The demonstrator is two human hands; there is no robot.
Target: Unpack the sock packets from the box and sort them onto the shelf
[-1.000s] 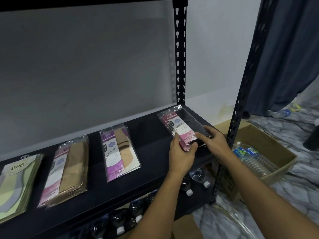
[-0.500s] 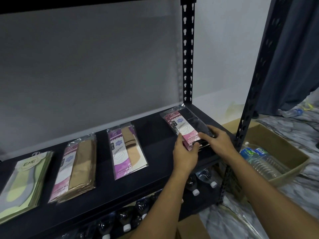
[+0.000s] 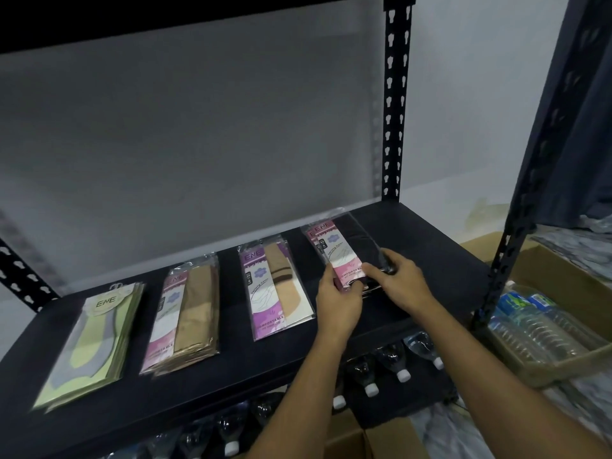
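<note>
Black sock packets point(image 3: 344, 253) held at the shelf's point(image 3: 430, 233) 3 o'clock end.
My left hand point(image 3: 337, 303) pinches the stack's near edge at its 7 o'clock; my right hand's point(image 3: 400, 286) curled fingers grip its 5 o'clock corner. Three other stacks point(image 3: 278, 286) lie toward 9 o'clock.

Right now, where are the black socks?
Head view: the black sock packets lie at the right end of the shelf, beside the purple packet, gripped by the left hand and right hand.
</note>
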